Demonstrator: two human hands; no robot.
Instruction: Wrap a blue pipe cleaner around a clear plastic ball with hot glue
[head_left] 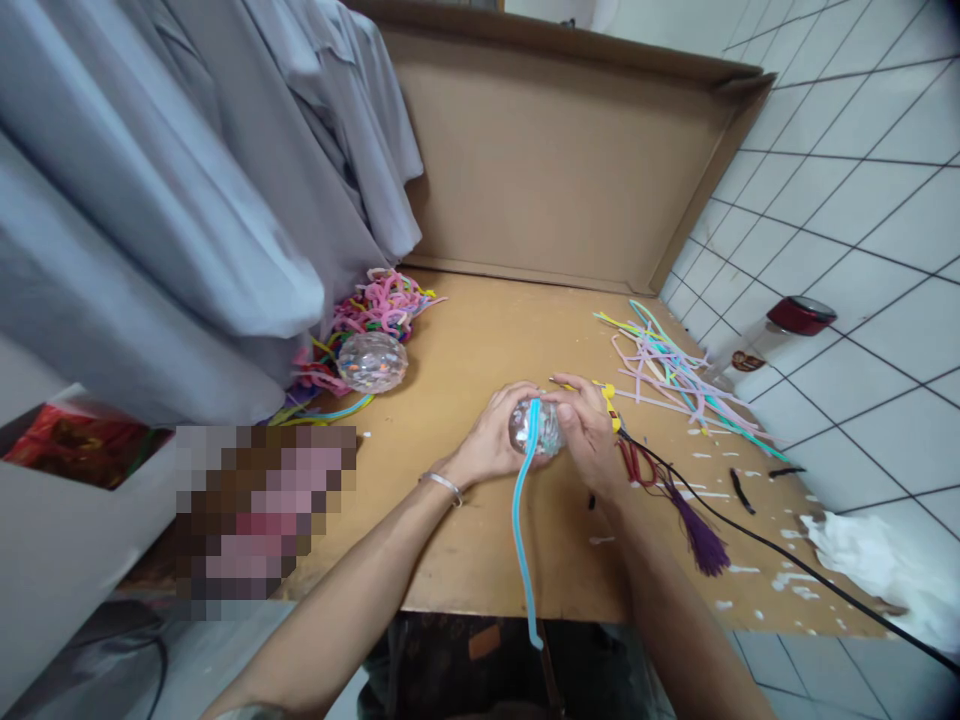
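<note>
A clear faceted ball (552,432) rests in my left hand (491,435), whose fingers curl around its left side. Over the near face of the ball runs a light blue pipe cleaner (519,520), its free end hanging past the table's front edge. My right hand (589,435) is closed at the ball's right side, with fingertips pressing the top of the pipe cleaner against it. Just behind that hand is a yellow tool with a black cord (610,400), probably a glue gun, mostly hidden; whether my fingers touch it I cannot tell.
Another clear ball (373,362) sits by a heap of coloured pipe cleaners (390,305) at left. Loose pipe cleaners (660,370), a purple tassel (697,530), a red-lidded bottle (772,340) and white tissue (870,560) are at right. Grey cloth (225,180) hangs at left; a cardboard wall (555,160) stands behind.
</note>
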